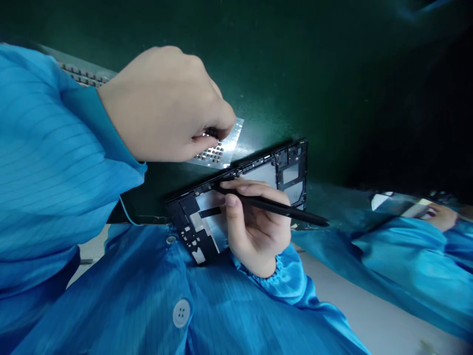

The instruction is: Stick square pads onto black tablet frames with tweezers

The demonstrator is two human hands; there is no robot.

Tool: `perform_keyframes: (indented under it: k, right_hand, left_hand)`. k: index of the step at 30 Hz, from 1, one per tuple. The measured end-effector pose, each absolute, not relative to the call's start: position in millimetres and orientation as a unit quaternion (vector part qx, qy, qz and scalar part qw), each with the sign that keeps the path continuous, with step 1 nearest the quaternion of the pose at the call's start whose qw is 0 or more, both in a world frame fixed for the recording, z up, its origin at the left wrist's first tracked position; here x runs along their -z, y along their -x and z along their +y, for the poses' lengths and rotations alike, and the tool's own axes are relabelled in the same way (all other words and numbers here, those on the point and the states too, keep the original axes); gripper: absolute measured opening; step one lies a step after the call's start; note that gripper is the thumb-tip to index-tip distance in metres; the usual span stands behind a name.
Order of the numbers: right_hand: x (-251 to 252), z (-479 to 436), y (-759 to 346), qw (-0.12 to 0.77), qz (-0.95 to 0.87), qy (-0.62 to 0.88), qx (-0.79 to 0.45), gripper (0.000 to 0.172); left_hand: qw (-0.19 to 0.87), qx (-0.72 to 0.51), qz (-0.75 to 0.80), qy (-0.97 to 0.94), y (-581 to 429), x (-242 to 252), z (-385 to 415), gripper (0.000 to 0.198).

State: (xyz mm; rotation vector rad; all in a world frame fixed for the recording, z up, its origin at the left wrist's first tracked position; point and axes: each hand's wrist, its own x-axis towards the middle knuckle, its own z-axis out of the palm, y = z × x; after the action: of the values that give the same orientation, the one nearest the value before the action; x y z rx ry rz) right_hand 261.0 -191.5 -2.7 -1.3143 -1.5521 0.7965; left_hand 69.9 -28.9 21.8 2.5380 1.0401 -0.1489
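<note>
My right hand (258,222) is closed around a slim black pen-shaped tool (295,213); its tip end points at the upper edge of an open tablet housing (291,190). The black housing lies tilted against the table edge, with silvery panels and small cutouts showing inside. My right hand covers its middle. Above it, my left hand (170,108) is closed, thumb and forefinger pinched over a clear sheet (232,143) dotted with rows of small dark pieces. Whatever lies between those fingertips is hidden.
Another strip of small dark pieces (86,76) lies on the green tabletop (277,59), partly behind my left sleeve. At the right, a co-worker's hand (441,217) in a blue sleeve is near a pale dotted sheet (417,209). A large dark shape fills the upper right.
</note>
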Motion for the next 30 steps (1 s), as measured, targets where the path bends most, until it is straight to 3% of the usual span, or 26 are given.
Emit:
perform_keyframes:
  k: [4,7,10,15,25,27,30]
  right_hand:
    - [-7,-181,-273,0.417,-0.685,0.514,-0.304,0.04]
    - [-13,-148,-290,0.394,-0.694,0.509,-0.325,0.031]
    - [-12,-112,-302,0.341,-0.708,0.496,-0.369,0.015]
    - [-1,-96,-303,0.332,-0.697,0.494,-0.399,0.024]
    - [-11,-94,-302,0.308,-0.7,0.498,-0.409,0.018]
    - [-11,-99,-303,0.336,-0.678,0.509,-0.41,0.017]
    - [-5,-116,-306,0.467,-0.596,0.543,-0.363,0.009]
  left_hand:
    - [0.181,0.039,0.355,-0.917,-68,-20,-30,0.059]
    - [0.184,0.027,0.349,-0.918,-66,-19,-30,0.061]
    - [0.184,0.025,0.347,-0.92,-64,-18,-28,0.061]
    - [0.177,0.025,0.349,-0.92,-61,-18,-25,0.052]
    - [0.187,0.039,0.36,-0.913,-64,-20,-26,0.046]
    - [0.185,0.036,0.359,-0.914,-63,-20,-26,0.047]
    - [0.185,0.021,0.353,-0.917,-61,-17,-26,0.047]
